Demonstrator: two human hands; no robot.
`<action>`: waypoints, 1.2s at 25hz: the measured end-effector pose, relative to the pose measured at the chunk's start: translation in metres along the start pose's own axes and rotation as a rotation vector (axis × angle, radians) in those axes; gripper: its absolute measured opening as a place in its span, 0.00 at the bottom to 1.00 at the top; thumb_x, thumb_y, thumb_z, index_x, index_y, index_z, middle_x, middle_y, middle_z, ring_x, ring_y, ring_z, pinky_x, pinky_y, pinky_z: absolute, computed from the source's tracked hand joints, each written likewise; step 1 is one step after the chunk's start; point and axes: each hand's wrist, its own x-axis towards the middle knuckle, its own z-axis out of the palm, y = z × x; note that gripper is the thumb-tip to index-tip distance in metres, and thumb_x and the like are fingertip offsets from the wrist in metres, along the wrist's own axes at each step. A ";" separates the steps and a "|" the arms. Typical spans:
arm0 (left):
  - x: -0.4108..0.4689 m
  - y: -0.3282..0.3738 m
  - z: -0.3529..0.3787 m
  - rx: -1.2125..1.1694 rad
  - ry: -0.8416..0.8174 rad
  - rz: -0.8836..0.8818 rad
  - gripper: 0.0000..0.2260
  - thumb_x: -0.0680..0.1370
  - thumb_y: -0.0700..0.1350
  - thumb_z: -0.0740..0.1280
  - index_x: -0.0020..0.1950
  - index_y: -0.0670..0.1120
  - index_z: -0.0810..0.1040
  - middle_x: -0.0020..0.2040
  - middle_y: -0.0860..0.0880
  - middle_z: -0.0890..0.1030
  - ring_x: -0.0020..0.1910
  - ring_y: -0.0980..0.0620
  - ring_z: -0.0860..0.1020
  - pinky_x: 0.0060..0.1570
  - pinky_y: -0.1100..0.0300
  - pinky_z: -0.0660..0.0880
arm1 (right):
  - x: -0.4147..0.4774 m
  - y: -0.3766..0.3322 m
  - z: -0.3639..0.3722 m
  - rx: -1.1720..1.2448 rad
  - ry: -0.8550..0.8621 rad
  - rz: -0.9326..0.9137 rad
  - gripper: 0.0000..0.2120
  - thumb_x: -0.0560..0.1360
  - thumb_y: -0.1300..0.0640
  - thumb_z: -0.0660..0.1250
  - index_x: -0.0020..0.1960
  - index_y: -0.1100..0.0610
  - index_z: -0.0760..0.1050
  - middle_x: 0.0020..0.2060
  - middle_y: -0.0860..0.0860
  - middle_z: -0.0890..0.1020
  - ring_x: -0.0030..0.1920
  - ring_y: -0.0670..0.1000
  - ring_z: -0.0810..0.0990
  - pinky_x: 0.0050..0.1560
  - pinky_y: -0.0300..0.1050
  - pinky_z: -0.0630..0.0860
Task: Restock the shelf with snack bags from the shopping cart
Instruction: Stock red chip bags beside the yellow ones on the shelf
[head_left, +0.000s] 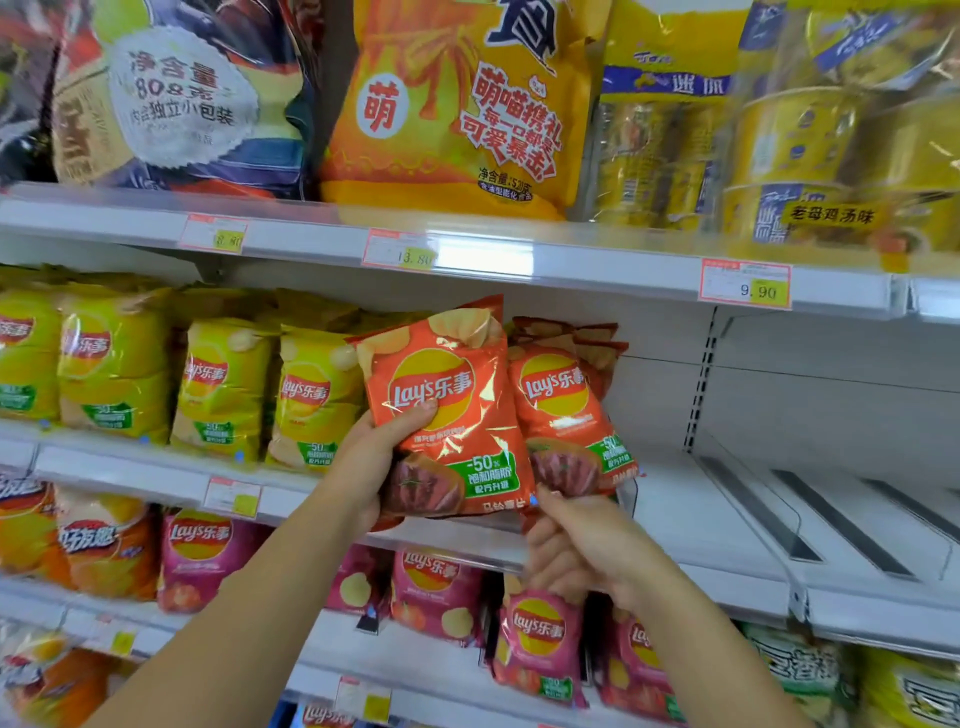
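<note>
My left hand grips an orange Lay's bag by its lower left side, thumb over the front, and holds it upright at the front edge of the middle shelf. A second orange Lay's bag stands on that shelf just to its right, with more orange bags behind it. Below them, my right hand holds a pink Lay's bag by its top, and the bag hangs in front of the lower shelf. The shopping cart is out of view.
Yellow-green Lay's bags fill the middle shelf's left part. Its right part is bare, with dividers. Large snack bags and noodle cups stand on the top shelf. Pink and orange bags line the lower shelf.
</note>
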 end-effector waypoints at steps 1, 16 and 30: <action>0.002 0.000 0.000 0.008 -0.004 0.004 0.22 0.68 0.48 0.76 0.60 0.47 0.77 0.50 0.45 0.86 0.46 0.44 0.85 0.45 0.50 0.81 | 0.002 -0.007 -0.009 -0.108 0.244 -0.166 0.22 0.77 0.41 0.62 0.45 0.61 0.77 0.35 0.54 0.83 0.34 0.52 0.82 0.34 0.44 0.77; 0.009 0.004 -0.010 -0.002 0.001 0.036 0.16 0.71 0.48 0.75 0.56 0.50 0.77 0.47 0.48 0.87 0.44 0.47 0.86 0.42 0.53 0.81 | 0.099 -0.020 -0.006 -0.442 1.132 -0.548 0.50 0.66 0.32 0.70 0.76 0.49 0.46 0.64 0.61 0.67 0.60 0.64 0.71 0.56 0.59 0.71; 0.002 -0.010 0.021 0.049 -0.066 -0.013 0.21 0.70 0.50 0.76 0.61 0.51 0.75 0.48 0.49 0.86 0.44 0.47 0.86 0.38 0.54 0.82 | 0.099 -0.001 -0.007 -0.538 0.832 -0.451 0.45 0.74 0.43 0.65 0.79 0.54 0.41 0.63 0.63 0.66 0.59 0.63 0.72 0.57 0.55 0.72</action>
